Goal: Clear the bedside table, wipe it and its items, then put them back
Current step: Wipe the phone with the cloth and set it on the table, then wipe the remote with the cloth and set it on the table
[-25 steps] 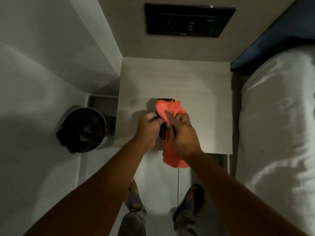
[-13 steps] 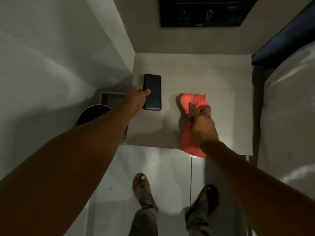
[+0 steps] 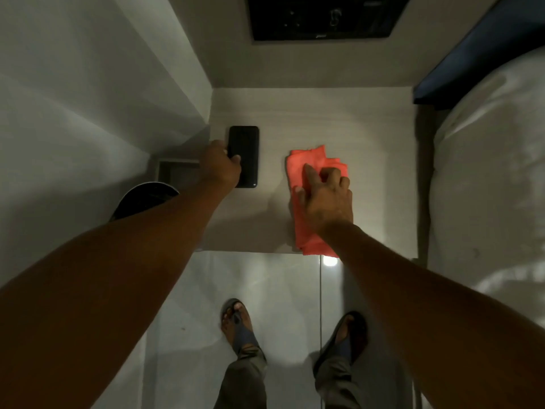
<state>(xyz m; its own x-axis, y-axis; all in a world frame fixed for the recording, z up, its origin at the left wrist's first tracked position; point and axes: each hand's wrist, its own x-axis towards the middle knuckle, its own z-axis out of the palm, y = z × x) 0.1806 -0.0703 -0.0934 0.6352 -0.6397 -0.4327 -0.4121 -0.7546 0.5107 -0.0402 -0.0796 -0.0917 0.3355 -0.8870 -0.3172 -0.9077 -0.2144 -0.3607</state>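
Observation:
A black phone (image 3: pixel 246 149) lies flat at the left side of the pale bedside table (image 3: pixel 368 128). My left hand (image 3: pixel 221 165) rests at the phone's left edge, with the thumb on its face. An orange-red cloth (image 3: pixel 306 163) is spread on the table's middle, and its lower end hangs over the front edge. My right hand (image 3: pixel 327 196) presses flat on the cloth, fingers spread over it.
A white bed (image 3: pixel 486 187) runs along the right, close to the table. A round bin (image 3: pixel 144 199) with a dark liner stands on the floor at the left, under my forearm. A dark switch panel (image 3: pixel 321 16) is on the wall behind. My sandalled feet (image 3: pixel 239 326) stand on pale tiles.
A second ago both hands held the phone in the cloth. My left hand has since laid the phone at the table's left, and my right hand has pressed the cloth down flat.

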